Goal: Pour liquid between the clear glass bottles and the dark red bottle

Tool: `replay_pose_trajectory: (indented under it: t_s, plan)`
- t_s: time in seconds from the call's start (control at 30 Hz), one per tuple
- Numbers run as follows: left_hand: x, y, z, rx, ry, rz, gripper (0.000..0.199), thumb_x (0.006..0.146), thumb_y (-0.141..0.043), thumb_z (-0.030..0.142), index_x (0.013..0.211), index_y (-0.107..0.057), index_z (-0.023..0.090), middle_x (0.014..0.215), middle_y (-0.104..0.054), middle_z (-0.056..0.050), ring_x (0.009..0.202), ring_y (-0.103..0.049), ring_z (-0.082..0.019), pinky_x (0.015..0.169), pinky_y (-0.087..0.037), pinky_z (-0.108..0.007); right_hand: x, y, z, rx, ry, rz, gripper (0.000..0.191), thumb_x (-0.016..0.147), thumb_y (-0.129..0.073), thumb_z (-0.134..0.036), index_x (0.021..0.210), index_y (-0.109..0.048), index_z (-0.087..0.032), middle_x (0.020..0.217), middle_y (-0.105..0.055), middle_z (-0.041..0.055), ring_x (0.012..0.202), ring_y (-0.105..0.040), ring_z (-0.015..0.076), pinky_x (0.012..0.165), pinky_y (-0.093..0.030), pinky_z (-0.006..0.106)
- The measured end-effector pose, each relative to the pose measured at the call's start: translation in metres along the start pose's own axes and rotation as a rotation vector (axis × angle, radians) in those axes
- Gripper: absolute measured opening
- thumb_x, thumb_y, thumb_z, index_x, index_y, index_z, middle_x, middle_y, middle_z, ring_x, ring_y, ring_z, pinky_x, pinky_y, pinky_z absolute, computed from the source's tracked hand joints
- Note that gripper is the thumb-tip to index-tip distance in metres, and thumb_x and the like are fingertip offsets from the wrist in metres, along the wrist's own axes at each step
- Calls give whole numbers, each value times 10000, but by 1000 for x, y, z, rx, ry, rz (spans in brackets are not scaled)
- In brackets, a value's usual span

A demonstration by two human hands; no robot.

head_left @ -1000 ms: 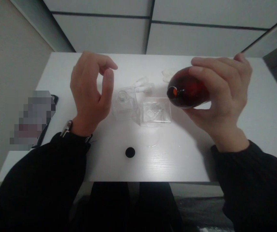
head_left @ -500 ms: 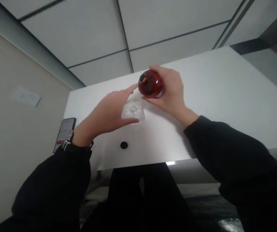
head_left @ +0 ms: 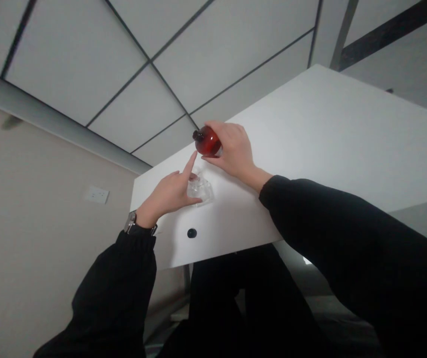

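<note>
My right hand (head_left: 233, 149) holds a dark red glass bottle (head_left: 207, 141) by its body, with the small dark neck pointing up and left. Below it, a transparent square box (head_left: 199, 189) stands on the white table (head_left: 258, 199). My left hand (head_left: 168, 193) is spread around the box, with the index finger raised beside it and another finger along its lower side. I cannot tell whether that hand touches the box. The hand partly hides the box and anything behind it.
A round black hole (head_left: 192, 233) sits near the table's front edge. A wall with a white socket plate (head_left: 96, 194) lies left of the table. A wristwatch (head_left: 130, 222) is on my left wrist. The view is tilted, showing much of the panelled ceiling.
The view has swung upward and tilted, so the table looks smaller and slanted. The bottle has turned from lying sideways to neck up-left. My left hand has moved from beside the box to around it.
</note>
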State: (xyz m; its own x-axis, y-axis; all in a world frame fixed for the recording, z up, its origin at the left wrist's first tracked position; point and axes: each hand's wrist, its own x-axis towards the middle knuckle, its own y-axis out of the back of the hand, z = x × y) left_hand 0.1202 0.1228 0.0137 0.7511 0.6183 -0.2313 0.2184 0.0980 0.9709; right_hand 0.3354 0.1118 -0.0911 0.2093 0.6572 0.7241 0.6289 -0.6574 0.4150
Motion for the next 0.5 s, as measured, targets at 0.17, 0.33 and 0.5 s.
replay_pose_trajectory:
  t_s: [0.17,0.33,0.5]
  plan:
    - [7,3,-3,-70,91,-19,1255,814,-862,414,1744,-30,276,1374,-755,-135,1209,-740,-362,976,-556,-435,2,0,7,-11,-48,7,690,915,-727,-415,1536,-520,-195,1522,-638,158,1337,-594,377,1166,-426,568]
    - [19,-3,-10,-146,124,27,1186,803,-856,363,1733,-124,279,1445,-720,-133,1222,-731,-365,1007,-538,-442,0,-2,14,-30,-57,23,743,895,-756,-442,1553,-498,-213,1533,-622,162,1340,-584,390,1159,-434,603]
    - [32,-16,-18,-241,104,73,1182,796,-855,346,1739,-144,283,1432,-725,-134,1231,-722,-345,1038,-532,-443,-3,-9,24,-22,-41,79,785,873,-772,-521,1546,-486,-233,1514,-626,171,1330,-588,404,1148,-435,664]
